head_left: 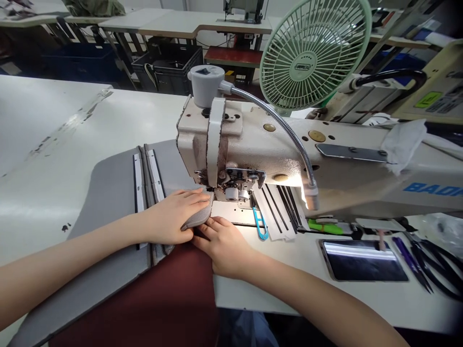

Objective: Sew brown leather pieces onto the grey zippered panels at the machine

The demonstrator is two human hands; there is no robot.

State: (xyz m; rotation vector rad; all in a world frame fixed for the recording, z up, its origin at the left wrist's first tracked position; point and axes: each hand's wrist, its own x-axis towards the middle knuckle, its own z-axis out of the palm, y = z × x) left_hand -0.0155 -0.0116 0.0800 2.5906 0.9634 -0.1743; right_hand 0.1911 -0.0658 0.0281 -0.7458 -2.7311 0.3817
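Note:
A large grey fabric panel with a dark red section spreads over the left of the sewing machine table. Two white strips with dark edging run across it beside a seam. My left hand is closed over a turned-up edge of the panel, fingers lying over the mesh-like grey cloth and thumb below. Close by, my right hand grips the same edge with bent fingers, their tips partly hidden under the cloth. Both hands are just in front of the sewing machine head; its needle is hidden.
Blue thread snips and black strips on white paper lie right of the needle area. Farther right are a phone, purple tweezers and black scissors. A green fan stands behind the machine.

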